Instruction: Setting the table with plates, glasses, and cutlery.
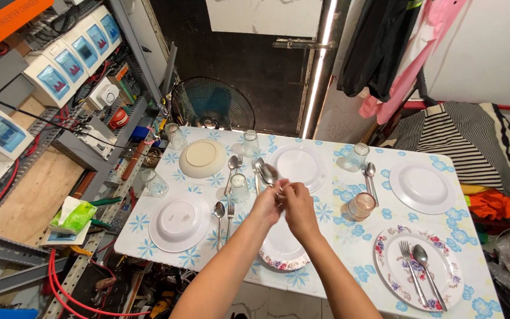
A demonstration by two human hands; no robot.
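Observation:
Both my hands meet above the middle of a table [337, 195] covered in a white cloth with blue flowers. My left hand [266, 205] and my right hand [298, 206] together grip the handle of a metal spoon [269, 173], whose bowl points away from me. Below my wrists lies a floral-rimmed plate [281, 251]. A white plate [300, 165] sits just beyond the spoon, with a small glass [239, 185] to its left.
Other plates stand around: white [179, 223], cream [202, 158], white [423, 187], and floral [418, 267] carrying a fork and spoon. Glasses [361, 206], [357, 156], [250, 142] and cutlery pairs [224, 215] lie between. A fan [212, 104] and cluttered shelves [78, 136] stand to the left.

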